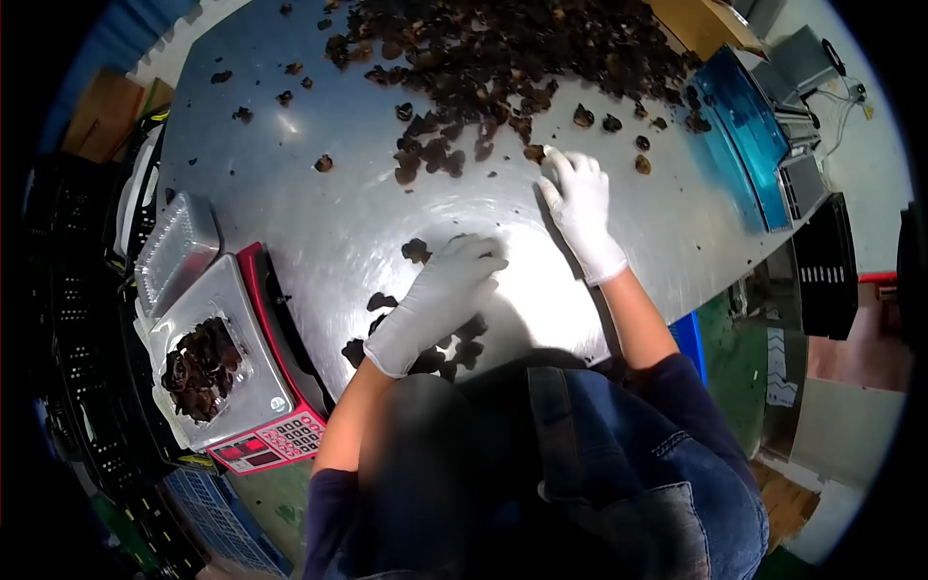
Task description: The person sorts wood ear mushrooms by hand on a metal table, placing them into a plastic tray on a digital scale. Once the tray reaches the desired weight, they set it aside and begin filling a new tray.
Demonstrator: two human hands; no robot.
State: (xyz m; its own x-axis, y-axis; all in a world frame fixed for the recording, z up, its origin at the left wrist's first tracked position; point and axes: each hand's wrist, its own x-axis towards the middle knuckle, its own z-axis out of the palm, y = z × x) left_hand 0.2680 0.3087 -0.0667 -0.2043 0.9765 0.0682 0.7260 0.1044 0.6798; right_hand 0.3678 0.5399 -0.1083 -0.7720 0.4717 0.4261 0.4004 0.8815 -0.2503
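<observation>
Denim apron (619, 454): closest to the lens, pressed against the near edge of the steel tabletop (319, 222).
Left hand (440, 300): white-gloved and palm down on a small cluster (454, 353) of dark, crinkled dried pieces by the near edge. The fingers are bent and pressed together. I cannot tell whether they close on a piece.
Right hand (580, 208): gloved and stretched toward mid-table. The fingers are straight and slightly fanned, with the tips touching a loose piece (534, 153) at the fringe of the big heap.
Big heap (503, 48): the same dark pieces, covering the far side of the tabletop, with strays scattered toward the left and right edges.
Scale (290, 440): red, at the left edge, carrying a clear tray (166, 336) partly filled with the pieces.
Empty trays (174, 246): stacked just beyond the scale along the left edge.
Blue sheet (744, 135): lies at the right edge.
Doing it well: the pieces look brittle, so I judge a flat, light sweep kinder than a squeeze. Draw small lots from the heap's fringe and keep the fingers together so nothing slips between them.
</observation>
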